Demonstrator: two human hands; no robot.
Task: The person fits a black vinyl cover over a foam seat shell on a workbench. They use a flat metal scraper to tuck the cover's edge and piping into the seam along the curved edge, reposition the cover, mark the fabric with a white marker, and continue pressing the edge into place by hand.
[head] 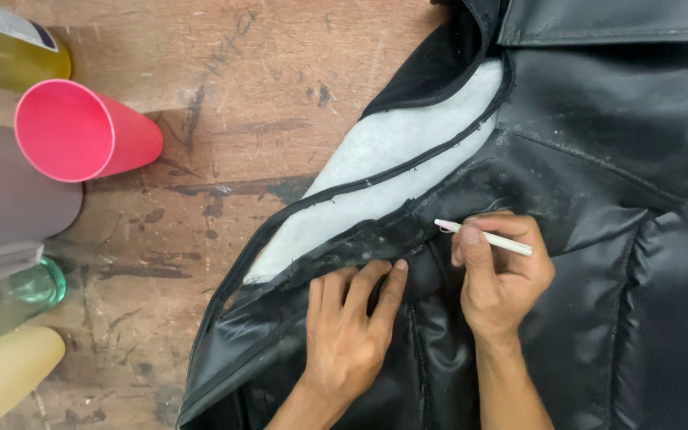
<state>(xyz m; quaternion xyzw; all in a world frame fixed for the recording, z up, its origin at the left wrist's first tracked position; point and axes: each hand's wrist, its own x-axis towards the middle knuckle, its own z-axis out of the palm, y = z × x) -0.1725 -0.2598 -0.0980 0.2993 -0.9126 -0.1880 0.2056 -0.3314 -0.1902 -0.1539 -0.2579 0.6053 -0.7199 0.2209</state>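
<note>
Scuffed brown wood, streaked with dark stains, is the workbench [224, 95] we look down on, and most of its right half is covered by a black leather-like jacket [599, 143].

Nearest to us, at about 6 o'clock, our left hand [352, 322] lies flat on the jacket, palm down, holding nothing; its fingers [392, 287] stretch toward 12 o'clock and press a fold of the black material. Just beside it, toward 3 o'clock, our right hand [499, 275] is curled around a slim white marking pencil [483, 236]. The pencil lies nearly level across the fingers, and its pale tip points to 9 o'clock, touching or all but touching the jacket at a seam; we cannot tell which.

Beyond the hands, toward 11 o'clock, the jacket's front edge is folded back, showing a white lining [376, 171] bordered by a dark zipper line [408, 163] that runs on a slant from 7 o'clock up to 1 o'clock. Pale dusty marks speckle the black surface near the middle of the view. At the far 1 o'clock corner lies the collar [607, 20].

Well apart from the jacket, along the 9 o'clock edge, several containers lie on their sides: a cream cup [5, 374] closest to us, then a clear green bottle [17, 295], a grey sheet [9, 199], a pink cup [81, 131] with its mouth turned toward us, and farthest, at 10 o'clock, a yellow-green bottle [5, 52].
</note>
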